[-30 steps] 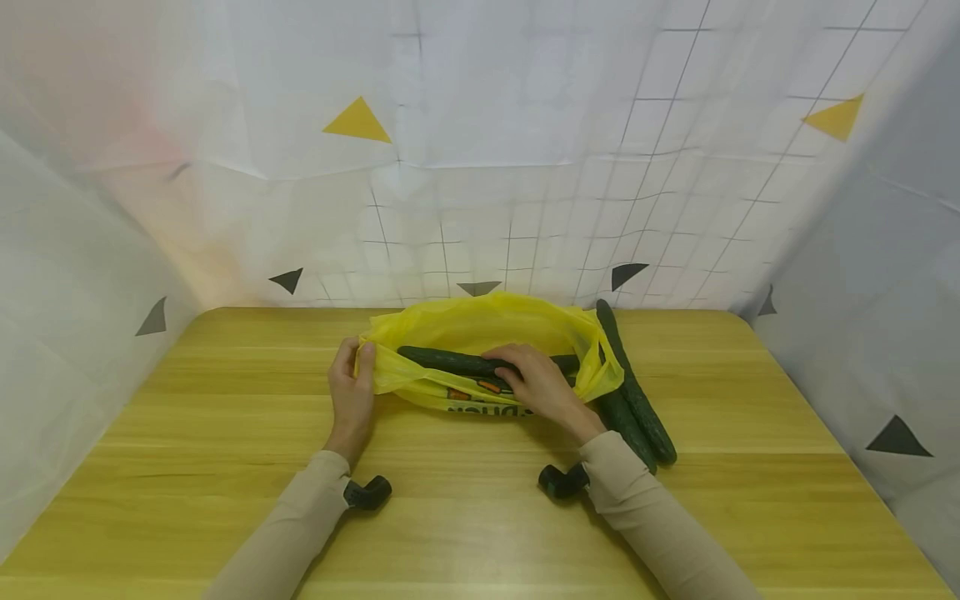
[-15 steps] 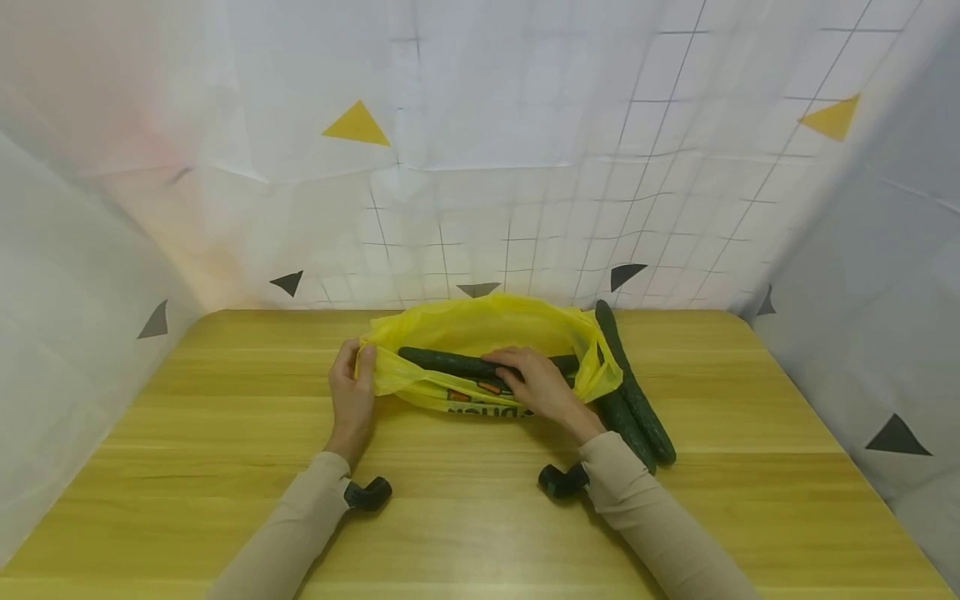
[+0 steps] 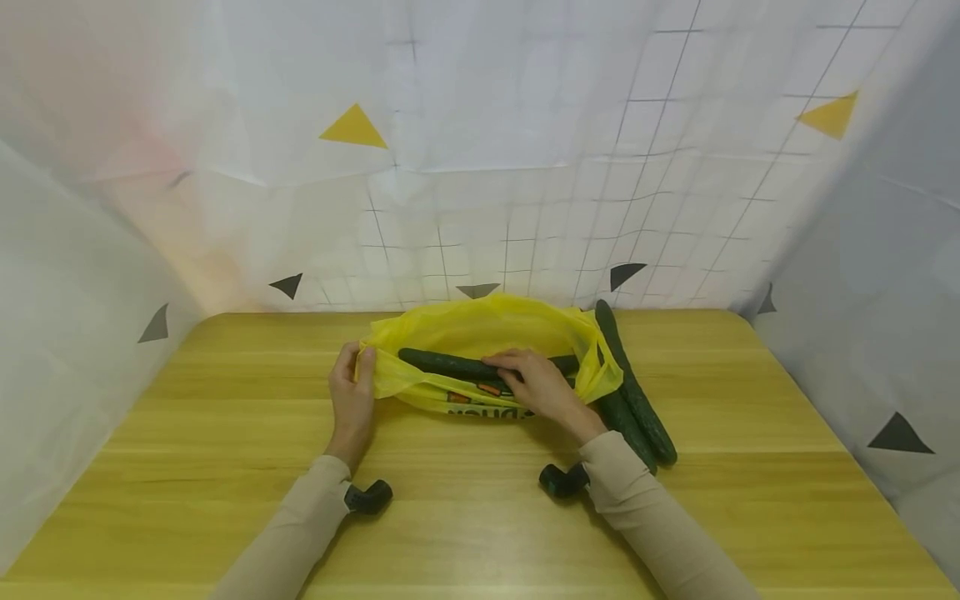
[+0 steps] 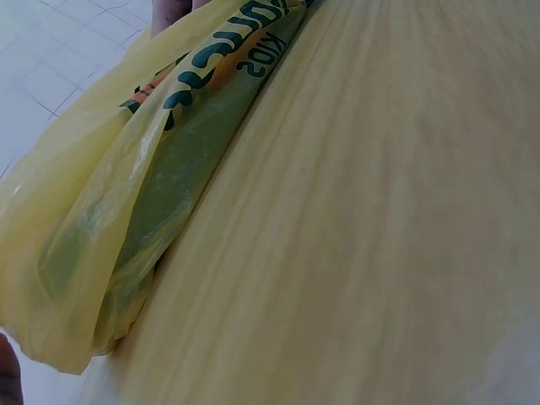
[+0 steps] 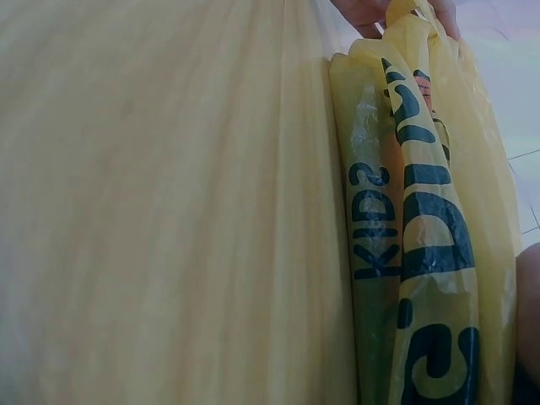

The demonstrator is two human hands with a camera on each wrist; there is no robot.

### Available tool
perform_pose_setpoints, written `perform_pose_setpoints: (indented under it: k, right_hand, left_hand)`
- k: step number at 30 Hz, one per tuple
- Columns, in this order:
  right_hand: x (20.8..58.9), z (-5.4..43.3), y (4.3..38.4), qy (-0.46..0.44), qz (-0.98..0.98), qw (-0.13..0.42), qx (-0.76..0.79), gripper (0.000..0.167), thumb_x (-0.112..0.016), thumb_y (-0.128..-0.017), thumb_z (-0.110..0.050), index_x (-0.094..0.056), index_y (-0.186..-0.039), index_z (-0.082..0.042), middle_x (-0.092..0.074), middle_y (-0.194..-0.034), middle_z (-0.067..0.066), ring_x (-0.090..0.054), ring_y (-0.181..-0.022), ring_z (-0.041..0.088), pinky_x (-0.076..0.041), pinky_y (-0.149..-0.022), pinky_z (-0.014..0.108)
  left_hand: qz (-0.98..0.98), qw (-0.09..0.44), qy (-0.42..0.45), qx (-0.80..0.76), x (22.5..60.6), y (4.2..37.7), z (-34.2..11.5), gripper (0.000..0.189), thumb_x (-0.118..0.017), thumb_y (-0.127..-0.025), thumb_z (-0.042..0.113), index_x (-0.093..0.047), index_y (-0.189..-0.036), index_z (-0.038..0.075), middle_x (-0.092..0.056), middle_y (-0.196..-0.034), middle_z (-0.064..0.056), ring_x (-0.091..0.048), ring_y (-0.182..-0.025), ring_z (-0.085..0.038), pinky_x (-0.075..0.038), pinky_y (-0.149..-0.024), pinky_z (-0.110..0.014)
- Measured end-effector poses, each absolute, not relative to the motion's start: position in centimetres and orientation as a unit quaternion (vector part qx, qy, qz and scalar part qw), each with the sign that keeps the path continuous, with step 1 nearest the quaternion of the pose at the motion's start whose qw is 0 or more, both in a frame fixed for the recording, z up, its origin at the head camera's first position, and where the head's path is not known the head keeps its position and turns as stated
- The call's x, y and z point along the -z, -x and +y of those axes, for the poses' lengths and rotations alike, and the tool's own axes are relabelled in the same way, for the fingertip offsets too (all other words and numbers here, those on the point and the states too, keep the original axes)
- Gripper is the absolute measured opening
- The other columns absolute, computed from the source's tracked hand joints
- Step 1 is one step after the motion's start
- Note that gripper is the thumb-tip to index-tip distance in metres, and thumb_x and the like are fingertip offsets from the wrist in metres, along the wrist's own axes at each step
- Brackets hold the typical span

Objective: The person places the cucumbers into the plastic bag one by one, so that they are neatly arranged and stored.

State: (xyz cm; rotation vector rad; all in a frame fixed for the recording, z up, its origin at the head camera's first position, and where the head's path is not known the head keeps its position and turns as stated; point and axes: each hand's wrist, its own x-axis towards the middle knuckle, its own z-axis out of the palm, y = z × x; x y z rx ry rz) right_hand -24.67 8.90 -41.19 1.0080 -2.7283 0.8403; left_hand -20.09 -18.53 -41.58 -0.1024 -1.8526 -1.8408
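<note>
A yellow plastic bag with dark printed letters [image 3: 487, 317] lies on its side on the table, its mouth spread toward me. My left hand [image 3: 352, 408] pinches the bag's left edge between thumb and fingers; the right wrist view also shows this hand [image 5: 363, 13] at the bag's end. Inside the mouth lies a long dark green cucumber [image 3: 442, 362]. My right hand [image 3: 542, 387] reaches over the front rim and grips it near the middle, hiding part of it. Through the film of the bag [image 4: 51, 219] a green shape shows in the left wrist view.
Two more cucumbers lie right of the bag, an outer one [image 3: 637, 392] and an inner one [image 3: 628, 429] partly under the bag and right sleeve [image 3: 645, 500]. Black wrist devices [image 3: 369, 497] jut inward from both sleeves. White sheeting [image 3: 480, 125] stands behind the wooden table [image 3: 450, 517].
</note>
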Motion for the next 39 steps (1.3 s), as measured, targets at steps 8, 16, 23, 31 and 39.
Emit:
perform_pose_setpoints:
  k: [8,16,23,31,39]
  right_hand:
    - [41.15,8.89,24.75,-0.341,-0.907,0.067,-0.236,0.033,-0.050,-0.097,-0.010,-0.059,-0.129,-0.015,-0.065,-0.121,0.008,-0.035,-0.054,0.009,-0.035,-0.058,0.025]
    - [41.33,9.04,24.95,-0.341,-0.909,0.084,-0.226,0.033,-0.049,-0.098,-0.013,-0.058,-0.129,-0.015,-0.066,-0.117,0.005,-0.043,-0.054,0.012,-0.037,-0.057,0.027]
    - [41.63,9.17,25.09,-0.307,-0.918,0.060,-0.243,0.030,-0.049,-0.099,-0.019,-0.059,-0.128,-0.014,-0.064,-0.119,0.005,-0.062,-0.105,0.023,-0.047,-0.092,0.043]
    - [41.71,9.31,24.96,-0.310,-0.916,0.063,-0.248,0.030,-0.049,-0.099,-0.019,-0.059,-0.127,-0.013,-0.064,-0.120,0.005,-0.061,-0.108,0.024,-0.046,-0.095,0.044]
    - [41.34,9.54,24.62,-0.291,-0.909,0.040,-0.295,0.033,-0.049,-0.099,-0.021,-0.055,-0.131,-0.013,-0.059,-0.125,0.005,-0.058,-0.111,0.023,-0.047,-0.094,0.042]
  left_hand:
    - [-0.686,0.262,0.039,0.678,41.42,19.99,-18.46,0.026,-0.048,-0.099,0.017,-0.054,-0.106,-0.007,-0.054,-0.093,-0.003,-0.050,-0.081,-0.007,-0.045,-0.072,-0.016]
    - [-0.686,0.272,0.046,0.673,41.47,19.96,-18.42,0.026,-0.048,-0.099,0.016,-0.053,-0.106,-0.009,-0.054,-0.094,-0.005,-0.050,-0.083,-0.007,-0.045,-0.076,-0.016]
    - [-0.682,0.278,0.051,0.674,41.58,20.14,-18.43,0.025,-0.049,-0.099,0.014,-0.053,-0.104,-0.010,-0.053,-0.093,-0.006,-0.050,-0.086,-0.008,-0.043,-0.080,-0.017]
    - [-0.678,0.274,0.051,0.680,41.66,20.22,-18.34,0.025,-0.049,-0.099,0.014,-0.053,-0.104,-0.010,-0.052,-0.091,-0.005,-0.049,-0.083,-0.008,-0.044,-0.076,-0.017]
    - [-0.679,0.275,0.048,0.679,41.67,20.22,-18.42,0.025,-0.049,-0.099,0.015,-0.053,-0.102,-0.010,-0.052,-0.089,-0.002,-0.048,-0.083,-0.007,-0.043,-0.077,-0.017]
